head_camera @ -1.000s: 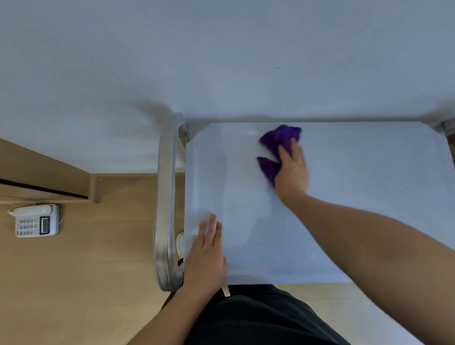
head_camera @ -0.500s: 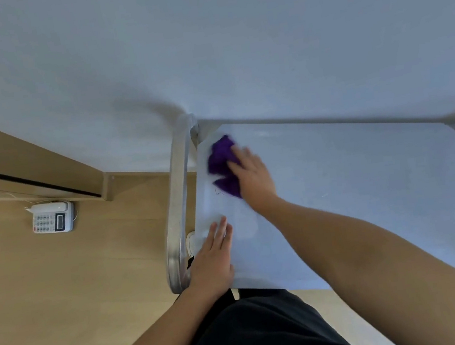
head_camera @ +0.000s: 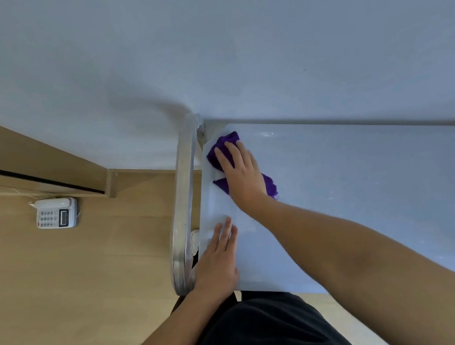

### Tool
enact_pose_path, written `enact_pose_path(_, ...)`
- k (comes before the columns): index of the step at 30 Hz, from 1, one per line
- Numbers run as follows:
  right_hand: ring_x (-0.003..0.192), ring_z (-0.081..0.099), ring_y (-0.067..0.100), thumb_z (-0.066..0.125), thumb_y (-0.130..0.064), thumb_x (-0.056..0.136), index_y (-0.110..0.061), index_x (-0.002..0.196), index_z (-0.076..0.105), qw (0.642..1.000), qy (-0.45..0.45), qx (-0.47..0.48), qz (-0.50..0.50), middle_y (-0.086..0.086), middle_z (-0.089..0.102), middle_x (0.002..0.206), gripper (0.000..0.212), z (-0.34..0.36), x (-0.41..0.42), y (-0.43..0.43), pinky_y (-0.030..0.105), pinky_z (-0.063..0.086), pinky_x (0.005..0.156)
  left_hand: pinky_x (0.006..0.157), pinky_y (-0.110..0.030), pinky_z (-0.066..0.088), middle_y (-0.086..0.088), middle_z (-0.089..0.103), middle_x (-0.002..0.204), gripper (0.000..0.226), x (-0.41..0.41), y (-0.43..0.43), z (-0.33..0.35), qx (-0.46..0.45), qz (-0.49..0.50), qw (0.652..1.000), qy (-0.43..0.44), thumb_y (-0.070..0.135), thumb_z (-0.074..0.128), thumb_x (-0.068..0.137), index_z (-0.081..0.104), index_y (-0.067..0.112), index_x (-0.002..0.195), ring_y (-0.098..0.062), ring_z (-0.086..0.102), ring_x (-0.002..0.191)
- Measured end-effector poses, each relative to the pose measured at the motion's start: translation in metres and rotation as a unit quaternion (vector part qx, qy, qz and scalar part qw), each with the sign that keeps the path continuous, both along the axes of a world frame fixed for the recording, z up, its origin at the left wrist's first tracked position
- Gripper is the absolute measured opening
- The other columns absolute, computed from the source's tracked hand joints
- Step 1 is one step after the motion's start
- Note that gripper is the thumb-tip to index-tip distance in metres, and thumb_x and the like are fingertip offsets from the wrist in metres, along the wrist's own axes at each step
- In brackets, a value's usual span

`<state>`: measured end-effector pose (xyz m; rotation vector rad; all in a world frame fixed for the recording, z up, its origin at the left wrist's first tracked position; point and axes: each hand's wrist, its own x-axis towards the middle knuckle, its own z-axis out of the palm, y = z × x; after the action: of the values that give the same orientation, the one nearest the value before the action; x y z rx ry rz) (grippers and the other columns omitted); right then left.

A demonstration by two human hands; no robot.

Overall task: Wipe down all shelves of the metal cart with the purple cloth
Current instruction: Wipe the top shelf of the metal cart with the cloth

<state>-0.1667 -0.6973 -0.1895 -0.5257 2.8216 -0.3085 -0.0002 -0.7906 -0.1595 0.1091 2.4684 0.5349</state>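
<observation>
The metal cart's top shelf (head_camera: 370,196) fills the right half of the view, pale and shiny. My right hand (head_camera: 241,176) lies flat with straight fingers on the purple cloth (head_camera: 218,150) at the shelf's far left corner, pressing it down; cloth shows beyond the fingertips and at both sides of the palm. My left hand (head_camera: 218,261) rests flat, fingers straight, on the shelf's near left corner beside the cart's curved steel handle (head_camera: 181,208). The lower shelves are hidden under the top one.
A white wall (head_camera: 231,40) rises right behind the cart. A white desk telephone (head_camera: 56,214) with its cord sits on the wooden floor to the left. My dark-clothed legs (head_camera: 267,336) stand against the cart's near edge.
My right hand slid the purple cloth from the shelf's far middle leftward into the far left corner. My left hand stayed on the near left corner.
</observation>
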Motion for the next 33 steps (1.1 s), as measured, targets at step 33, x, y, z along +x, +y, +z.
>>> enact_pose_path(33, 0.150, 0.005, 0.024, 0.057, 0.010, 0.079, -0.017, 0.155, 0.013, 0.996, -0.003, -0.050, 0.080, 0.002, 0.003, 0.164, 0.091, -0.016, 0.028, -0.006, 0.039, 0.022, 0.120, 0.118, -0.031, 0.025, 0.002, -0.030, 0.157, 0.085, 0.000, 0.000, -0.008, -0.031, -0.034, 0.999, -0.008, 0.018, 0.050, 0.096, -0.013, 0.016, 0.152, -0.019, -0.022, 0.146)
